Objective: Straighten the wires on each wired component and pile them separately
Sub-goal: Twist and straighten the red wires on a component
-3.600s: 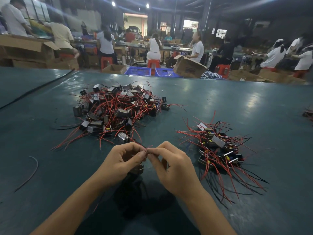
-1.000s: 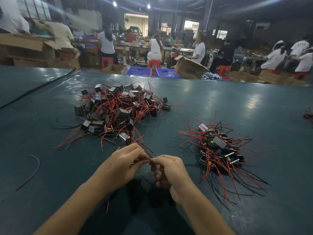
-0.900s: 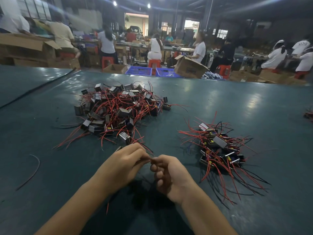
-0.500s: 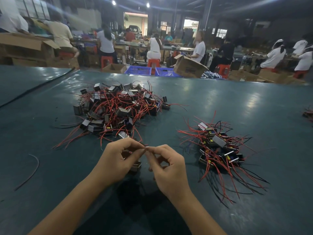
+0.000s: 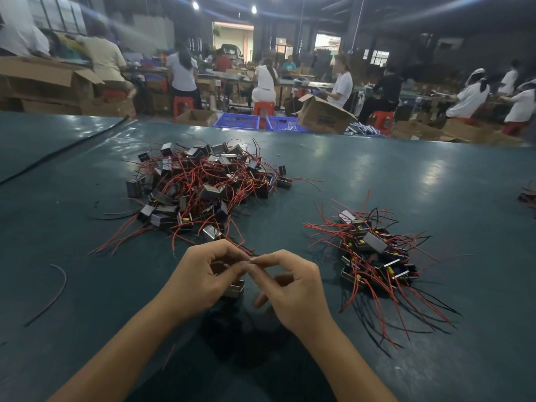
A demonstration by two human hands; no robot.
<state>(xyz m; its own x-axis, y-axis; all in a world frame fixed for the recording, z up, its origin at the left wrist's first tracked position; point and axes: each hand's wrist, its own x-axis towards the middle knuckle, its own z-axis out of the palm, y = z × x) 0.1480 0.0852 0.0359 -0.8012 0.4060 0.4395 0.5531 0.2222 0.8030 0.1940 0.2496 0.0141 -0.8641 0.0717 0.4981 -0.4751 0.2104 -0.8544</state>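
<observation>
Component [image 5: 234,289], a small dark block with a metal side, sits low in the centre of the frame, half hidden under the left hand [image 5: 203,278]. Its thin red wire [image 5: 246,251] is pinched where the fingers [image 5: 229,252] of this hand meet the fingers [image 5: 271,256] of the right hand [image 5: 293,288], tip against tip; the other right fingers are curled below. Above and left of the hands lies the tangled pile [image 5: 203,187] of components. At centre right lies the smaller pile [image 5: 374,256], its wires spread toward the lower right. Both piles rest on the dark green table [image 5: 406,181]. One loose wire [image 5: 58,288] lies alone at the left.
</observation>
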